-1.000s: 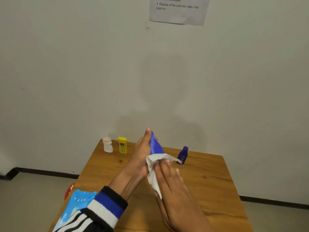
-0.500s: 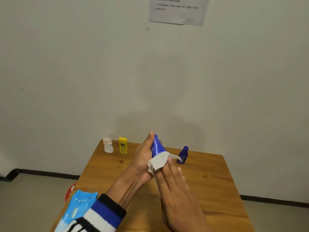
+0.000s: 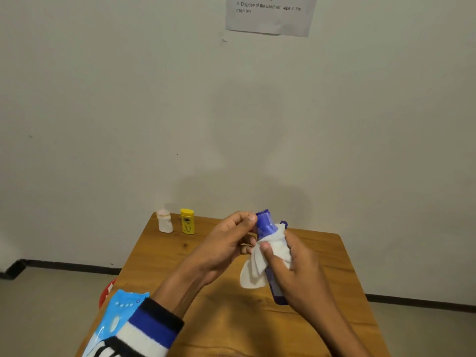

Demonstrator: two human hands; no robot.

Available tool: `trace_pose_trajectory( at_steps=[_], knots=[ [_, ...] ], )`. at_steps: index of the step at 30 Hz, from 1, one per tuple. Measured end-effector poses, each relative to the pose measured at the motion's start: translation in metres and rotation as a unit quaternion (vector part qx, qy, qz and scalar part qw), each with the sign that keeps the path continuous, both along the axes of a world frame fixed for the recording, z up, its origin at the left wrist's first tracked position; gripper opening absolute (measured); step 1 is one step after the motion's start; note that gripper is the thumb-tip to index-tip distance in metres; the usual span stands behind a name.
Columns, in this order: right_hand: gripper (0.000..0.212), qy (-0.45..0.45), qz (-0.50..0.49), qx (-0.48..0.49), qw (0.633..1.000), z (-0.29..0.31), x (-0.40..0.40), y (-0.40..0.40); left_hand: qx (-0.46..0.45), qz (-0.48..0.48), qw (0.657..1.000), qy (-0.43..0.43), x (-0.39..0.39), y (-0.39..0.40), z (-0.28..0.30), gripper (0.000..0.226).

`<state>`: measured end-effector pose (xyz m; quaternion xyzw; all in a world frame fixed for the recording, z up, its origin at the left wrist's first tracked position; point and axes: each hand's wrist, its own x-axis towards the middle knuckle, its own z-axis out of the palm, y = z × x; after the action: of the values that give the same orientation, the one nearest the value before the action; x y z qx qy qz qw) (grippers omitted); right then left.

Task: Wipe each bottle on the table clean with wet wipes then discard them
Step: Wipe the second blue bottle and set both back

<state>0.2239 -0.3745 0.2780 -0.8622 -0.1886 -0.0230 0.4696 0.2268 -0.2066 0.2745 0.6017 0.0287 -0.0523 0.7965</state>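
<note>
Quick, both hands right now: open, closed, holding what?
Left hand: closed, gripping the blue bottle near its cap.
Right hand: closed, wet wipe wrapped around the bottle.

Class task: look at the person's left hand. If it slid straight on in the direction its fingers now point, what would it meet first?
The left hand points right, fingertips already at the cap end of the blue bottle, so it would meet that first, then the wet wipe wrapped in the right hand. Depth is hard to judge.

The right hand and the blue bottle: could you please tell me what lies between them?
In the head view, a white wet wipe lies between the right hand and the blue bottle, wrapped around the bottle's body under the thumb and fingers.
</note>
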Motion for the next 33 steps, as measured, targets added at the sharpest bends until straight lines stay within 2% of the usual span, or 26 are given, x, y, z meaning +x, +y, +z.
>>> trace_pose_trajectory(
  at_steps=[4, 9, 12, 16, 18, 20, 22, 26, 30, 33],
  knots=[
    [0.038, 0.074, 0.028, 0.044, 0.996, 0.004, 0.004, -0.002, 0.05, -0.015, 0.998, -0.018, -0.004, -0.009, 0.0, 0.039],
    [0.043, 0.107, 0.08, 0.011, 0.991, 0.008, 0.009, -0.008, 0.082, -0.034, 0.994, -0.062, -0.007, -0.011, 0.005, 0.036],
    [0.047, 0.107, 0.068, 0.051, 0.991, 0.012, 0.008, -0.008, 0.075, -0.035, 0.994, -0.075, -0.01, -0.011, 0.008, 0.037],
    [0.041, 0.136, 0.058, 0.122, 0.981, 0.011, 0.007, -0.006, 0.082, -0.035, 0.993, -0.078, -0.014, -0.014, 0.007, 0.036],
    [0.039, 0.199, 0.08, 0.188, 0.959, 0.011, 0.005, -0.006, 0.048, -0.038, 0.996, -0.059, -0.016, -0.016, 0.007, 0.034],
    [0.037, 0.285, 0.115, 0.278, 0.91, 0.013, 0.004, -0.008, -0.008, -0.054, 0.998, -0.022, -0.017, -0.016, 0.007, 0.04],
    [0.039, 0.32, 0.142, 0.323, 0.879, 0.015, 0.005, -0.01, -0.058, -0.085, 0.995, 0.017, -0.021, -0.017, 0.007, 0.048],
    [0.043, 0.322, 0.122, 0.345, 0.873, 0.02, 0.008, -0.011, -0.156, -0.113, 0.979, 0.069, -0.026, -0.019, 0.002, 0.064],
    [0.054, 0.3, 0.019, 0.37, 0.879, 0.024, 0.013, -0.007, -0.158, -0.14, 0.975, 0.066, -0.032, -0.027, -0.001, 0.062],
    [0.064, 0.26, -0.027, 0.331, 0.907, 0.024, 0.016, -0.005, -0.167, -0.163, 0.97, 0.069, -0.037, -0.032, -0.005, 0.064]
  ],
)
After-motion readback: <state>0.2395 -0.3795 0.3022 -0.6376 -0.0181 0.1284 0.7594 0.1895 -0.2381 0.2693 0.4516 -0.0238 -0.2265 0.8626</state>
